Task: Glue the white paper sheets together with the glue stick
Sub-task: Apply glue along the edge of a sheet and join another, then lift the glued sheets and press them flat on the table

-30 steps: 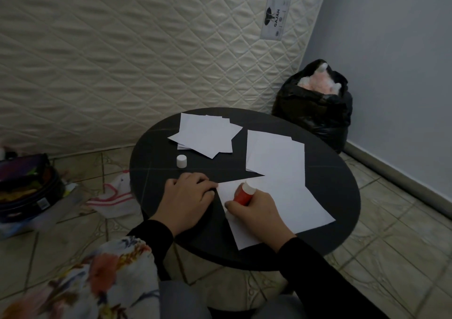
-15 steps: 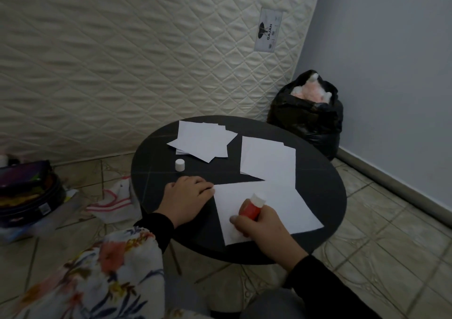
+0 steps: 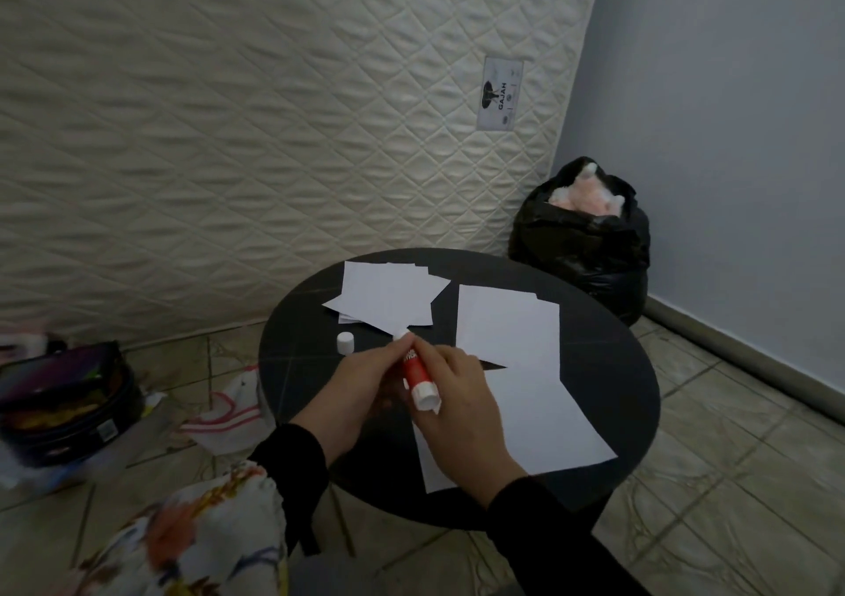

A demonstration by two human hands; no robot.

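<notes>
Both hands hold the red glue stick [image 3: 414,369] above the round black table [image 3: 608,367]. My left hand [image 3: 366,380] pinches its upper, white glue end, and my right hand [image 3: 462,417] grips the lower part near the white base. Its white cap [image 3: 346,342] stands on the table just left of the hands. A large white sheet [image 3: 539,422] lies under and to the right of my right hand. Another white sheet [image 3: 507,326] lies behind it, and a fanned pile of white sheets [image 3: 388,296] sits at the table's far left.
A quilted mattress [image 3: 274,138] leans against the wall behind the table. A black rubbish bag [image 3: 585,239] stands at the back right. On the tiled floor to the left lie a dark open case [image 3: 64,394] and a white-and-red plastic bag [image 3: 228,408].
My right hand has lifted the glue stick off the near sheet and turned it tip-up. My left hand has left the sheet's corner and taken hold of the stick's upper end.
</notes>
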